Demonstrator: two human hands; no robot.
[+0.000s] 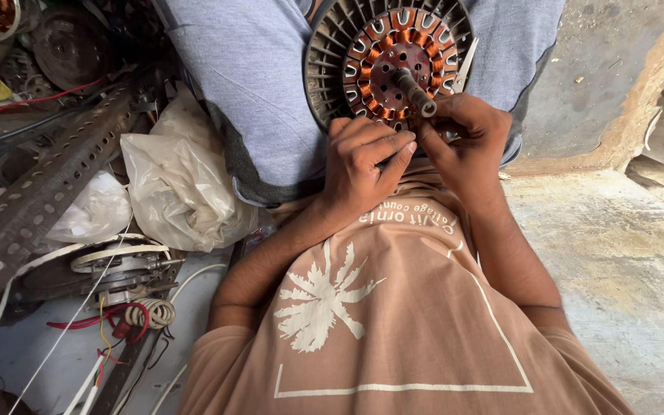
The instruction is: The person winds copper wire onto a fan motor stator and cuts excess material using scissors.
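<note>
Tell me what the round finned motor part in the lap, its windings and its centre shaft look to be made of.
Round finned motor housing: probably cast metal, dull grey and grimy, with thin radial fins. Orange-brown coil windings: likely enamelled copper wire, glossy and tightly wound. Centre shaft: looks like steel, dark and worn. The left hand and right hand pinch at the lower rim; what they grip is hidden.

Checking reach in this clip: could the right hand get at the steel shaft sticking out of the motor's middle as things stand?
Probably yes. The right hand is already beside the shaft, fingertips close to its tip, and nothing lies between them. The left hand sits lower, at the motor rim, out of the way.
</note>
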